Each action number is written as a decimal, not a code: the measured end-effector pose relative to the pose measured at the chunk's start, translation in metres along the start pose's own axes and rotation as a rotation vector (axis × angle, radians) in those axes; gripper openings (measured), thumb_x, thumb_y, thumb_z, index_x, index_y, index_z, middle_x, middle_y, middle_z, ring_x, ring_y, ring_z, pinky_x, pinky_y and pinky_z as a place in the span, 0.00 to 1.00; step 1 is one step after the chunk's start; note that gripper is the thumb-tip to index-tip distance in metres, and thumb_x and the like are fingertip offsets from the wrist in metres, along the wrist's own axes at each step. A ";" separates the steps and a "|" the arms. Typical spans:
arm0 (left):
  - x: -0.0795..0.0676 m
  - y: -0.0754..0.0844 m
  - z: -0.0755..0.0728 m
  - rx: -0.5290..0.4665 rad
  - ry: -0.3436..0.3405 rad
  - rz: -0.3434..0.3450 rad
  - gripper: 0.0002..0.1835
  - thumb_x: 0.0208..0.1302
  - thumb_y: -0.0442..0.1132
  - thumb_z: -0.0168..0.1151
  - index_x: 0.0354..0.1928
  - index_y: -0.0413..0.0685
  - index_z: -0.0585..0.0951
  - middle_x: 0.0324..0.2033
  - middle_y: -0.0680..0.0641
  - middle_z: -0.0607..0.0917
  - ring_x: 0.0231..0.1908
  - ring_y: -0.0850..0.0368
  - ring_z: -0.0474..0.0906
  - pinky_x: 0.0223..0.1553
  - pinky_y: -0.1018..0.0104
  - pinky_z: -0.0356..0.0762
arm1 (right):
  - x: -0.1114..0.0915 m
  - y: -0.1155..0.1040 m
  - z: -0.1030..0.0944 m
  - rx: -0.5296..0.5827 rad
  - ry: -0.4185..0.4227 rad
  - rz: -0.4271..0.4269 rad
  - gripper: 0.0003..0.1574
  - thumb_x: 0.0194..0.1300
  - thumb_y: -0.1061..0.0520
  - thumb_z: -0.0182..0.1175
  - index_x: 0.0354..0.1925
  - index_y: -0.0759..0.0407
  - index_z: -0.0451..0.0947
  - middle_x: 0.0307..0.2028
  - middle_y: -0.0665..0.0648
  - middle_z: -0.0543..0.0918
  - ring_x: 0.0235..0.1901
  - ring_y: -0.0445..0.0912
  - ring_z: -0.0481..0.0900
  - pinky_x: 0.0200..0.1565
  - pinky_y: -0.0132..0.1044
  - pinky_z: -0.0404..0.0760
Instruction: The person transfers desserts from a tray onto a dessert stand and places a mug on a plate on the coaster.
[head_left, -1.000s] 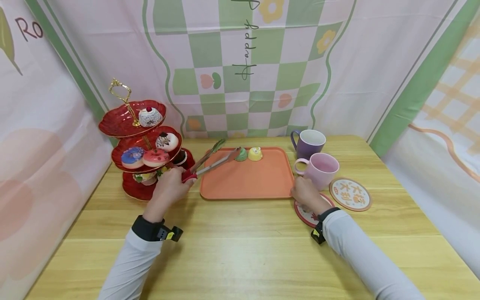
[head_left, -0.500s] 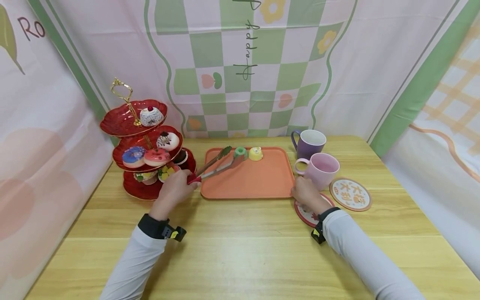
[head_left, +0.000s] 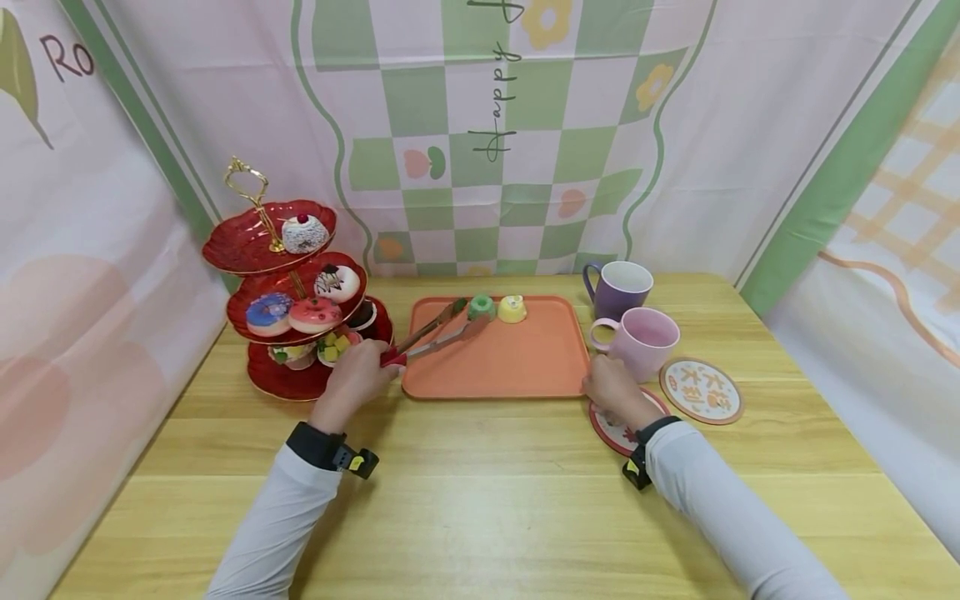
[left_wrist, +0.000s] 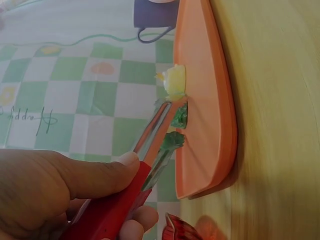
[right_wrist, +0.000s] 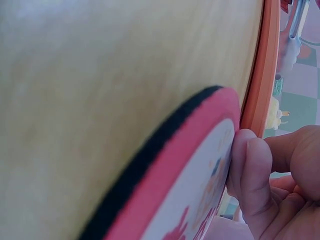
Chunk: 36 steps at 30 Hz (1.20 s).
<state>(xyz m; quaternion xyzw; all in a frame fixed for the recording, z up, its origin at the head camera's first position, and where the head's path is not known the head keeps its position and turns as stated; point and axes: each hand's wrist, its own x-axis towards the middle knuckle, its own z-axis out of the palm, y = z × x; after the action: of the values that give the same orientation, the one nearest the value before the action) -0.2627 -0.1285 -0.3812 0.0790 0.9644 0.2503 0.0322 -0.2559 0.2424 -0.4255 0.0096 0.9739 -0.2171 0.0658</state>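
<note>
My left hand point(head_left: 356, 387) grips metal tongs by their red handles point(left_wrist: 112, 210). The tong tips lie on either side of a small green ring-shaped cake point(head_left: 481, 307) at the back of an orange tray point(head_left: 517, 358); whether they touch it I cannot tell. Just right of it on the tray sits a yellow cake point(head_left: 513, 309). At the tray's front right corner, my right hand point(head_left: 618, 392) pinches the rim between thumb and curled fingers. A red-rimmed round coaster point(right_wrist: 175, 195) lies under that hand, partly hidden in the head view.
On the left, a red three-tier stand point(head_left: 243, 246) bears several donuts and cupcakes, close to my left hand. A pink mug point(head_left: 647, 340) and a purple mug point(head_left: 622, 287) stand right of the tray. Another coaster point(head_left: 701, 390) lies beside the pink mug.
My left hand has shifted slightly right and toward me. The tong tips have come down from above the tray to both sides of the green cake. My right hand stays still.
</note>
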 end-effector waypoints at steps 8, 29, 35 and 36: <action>0.005 0.003 0.003 0.026 0.000 0.011 0.15 0.58 0.41 0.65 0.44 0.38 0.81 0.32 0.44 0.79 0.28 0.49 0.70 0.26 0.62 0.65 | -0.002 0.000 0.000 -0.015 0.025 -0.026 0.08 0.60 0.65 0.51 0.26 0.67 0.73 0.18 0.58 0.72 0.13 0.44 0.73 0.16 0.33 0.71; 0.004 0.004 0.006 0.011 0.043 0.011 0.10 0.58 0.36 0.66 0.39 0.37 0.83 0.28 0.42 0.80 0.27 0.47 0.70 0.28 0.61 0.66 | -0.005 -0.002 -0.002 -0.008 0.031 -0.033 0.11 0.59 0.65 0.49 0.20 0.63 0.69 0.15 0.57 0.71 0.10 0.44 0.72 0.15 0.35 0.71; 0.003 0.002 0.004 0.008 0.051 0.025 0.10 0.58 0.36 0.65 0.39 0.37 0.83 0.28 0.43 0.80 0.27 0.47 0.70 0.28 0.61 0.65 | -0.005 -0.002 -0.001 0.011 0.007 0.010 0.11 0.61 0.65 0.49 0.21 0.63 0.70 0.16 0.57 0.72 0.10 0.44 0.72 0.13 0.35 0.71; 0.002 0.002 0.003 0.004 0.049 0.027 0.10 0.58 0.36 0.65 0.39 0.37 0.83 0.27 0.43 0.80 0.27 0.47 0.70 0.27 0.61 0.65 | -0.004 -0.002 -0.001 0.010 0.007 0.014 0.11 0.61 0.65 0.49 0.22 0.63 0.71 0.16 0.57 0.72 0.10 0.44 0.72 0.13 0.35 0.70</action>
<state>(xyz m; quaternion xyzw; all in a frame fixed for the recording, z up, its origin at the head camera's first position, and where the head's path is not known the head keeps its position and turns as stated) -0.2640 -0.1251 -0.3834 0.0859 0.9643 0.2506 0.0048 -0.2517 0.2408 -0.4231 0.0175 0.9729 -0.2214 0.0638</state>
